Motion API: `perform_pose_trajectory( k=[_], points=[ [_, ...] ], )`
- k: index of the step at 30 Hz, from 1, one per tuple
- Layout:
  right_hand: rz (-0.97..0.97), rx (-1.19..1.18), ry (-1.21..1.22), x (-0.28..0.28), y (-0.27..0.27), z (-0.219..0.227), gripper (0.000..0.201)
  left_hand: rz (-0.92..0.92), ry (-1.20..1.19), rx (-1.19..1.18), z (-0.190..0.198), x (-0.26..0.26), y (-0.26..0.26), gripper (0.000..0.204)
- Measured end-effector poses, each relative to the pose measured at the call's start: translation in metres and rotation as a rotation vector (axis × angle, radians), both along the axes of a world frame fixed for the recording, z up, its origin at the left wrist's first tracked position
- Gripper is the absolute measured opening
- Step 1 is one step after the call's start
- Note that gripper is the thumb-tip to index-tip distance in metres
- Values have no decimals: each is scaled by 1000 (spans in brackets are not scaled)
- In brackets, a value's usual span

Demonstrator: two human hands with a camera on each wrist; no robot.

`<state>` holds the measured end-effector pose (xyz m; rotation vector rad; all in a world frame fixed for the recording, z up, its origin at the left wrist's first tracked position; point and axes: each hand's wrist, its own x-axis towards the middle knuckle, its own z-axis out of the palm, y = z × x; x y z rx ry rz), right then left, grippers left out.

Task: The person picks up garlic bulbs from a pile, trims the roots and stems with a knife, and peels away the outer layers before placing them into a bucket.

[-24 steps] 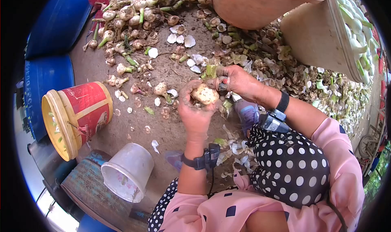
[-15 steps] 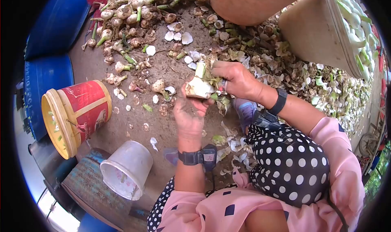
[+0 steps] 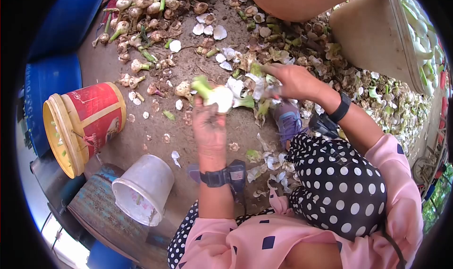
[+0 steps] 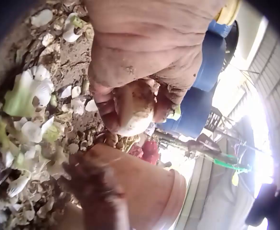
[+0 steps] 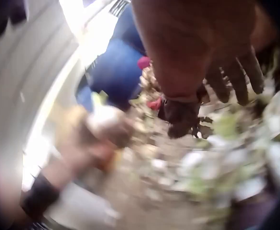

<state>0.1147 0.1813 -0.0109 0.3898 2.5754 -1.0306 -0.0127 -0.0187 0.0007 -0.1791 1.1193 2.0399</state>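
Note:
My left hand [image 3: 209, 129] grips a peeled white garlic bulb [image 3: 221, 99], its short green stem pointing up and to the left. In the left wrist view, the fingers curl around the bulb [image 4: 135, 110], which shows brown soil marks. My right hand [image 3: 297, 81] is off to the right of the bulb, with loose skins and leaf scraps [image 3: 258, 85] just beside its fingers. The right wrist view shows its fingers [image 5: 240, 81] straight and spread, and the thumb has something dark and red about it. Motion blurs that view.
Unpeeled garlic [image 3: 141, 14] is heaped at the far left, and skins [image 3: 377, 108] cover the ground at right. A large tub of peeled bulbs [image 3: 377, 42] leans beside another tub [image 3: 306, 2]. At left are a yellow-and-red bucket [image 3: 101, 113] and a small white bucket [image 3: 146, 184].
Skin and leaves have come off the garlic bulb. My right hand has let go of them and moved away to the right, its fingers spreading; my left hand has shifted slightly left with the bulb.

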Motion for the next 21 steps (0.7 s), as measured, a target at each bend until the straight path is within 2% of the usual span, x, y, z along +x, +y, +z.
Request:
perform_pose_trajectory(
  k=[1,2,3,5,8,12,14,17,18,19,20,21],
  points=[
    [-222,-272,173,-8,-5,2,53,-7,-6,-6,-2,5,0,58],
    [-191,-391,277,-15,-7,8,53,-99,-10,-39,-3,10,0,58],
    [-127,-394,60,-26,-7,31,51,-183,-8,-65,-2,15,5,58],
    [-77,-297,259,-25,-13,17,45,-204,10,-125,7,24,11,60],
    [-27,-311,252,-26,-17,20,40,-278,147,-221,10,27,8,57],
    [-45,-288,275,-21,-24,20,29,-259,145,-193,8,31,7,60],
    [31,-221,238,-20,-27,23,33,-316,352,-255,1,30,5,65],
    [9,-176,250,-19,-32,17,34,-408,262,-206,10,27,3,65],
    [11,-181,252,-19,-29,19,28,-407,259,-209,12,28,4,65],
    [12,-186,250,-19,-26,19,28,-388,209,-106,14,29,5,65],
    [-116,-394,150,-20,-23,20,26,-369,162,-1,15,29,6,64],
    [-245,-597,46,-19,-19,20,26,-370,162,1,13,26,6,64]
  ],
)
